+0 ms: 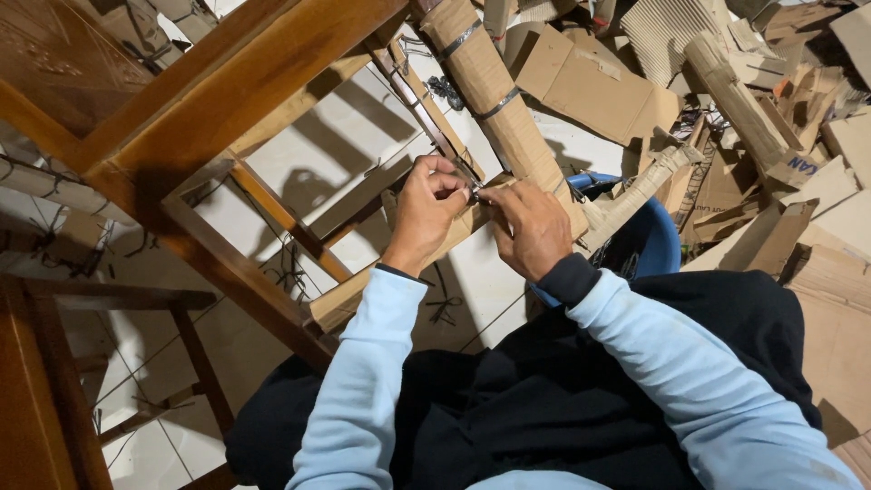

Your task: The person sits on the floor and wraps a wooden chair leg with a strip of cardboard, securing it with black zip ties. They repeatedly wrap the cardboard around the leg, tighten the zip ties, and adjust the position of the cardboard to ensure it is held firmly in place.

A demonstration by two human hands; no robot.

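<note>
Cardboard-wrapped chair leg (pixel 494 100) runs on a long slant, from above the fingers down to just behind them, with dark bands around the wrap. Both hands meet at its lower end. The left hand (pixel 426 213) has its fingers curled shut, pinching a small dark strap end (pixel 474 189) at the fingertips. The right hand (pixel 535 227) lies on the other side, fingers closed toward the same spot; whether it grips the strap or only presses the cardboard cannot be told. Neither hand is clearly nearer.
</note>
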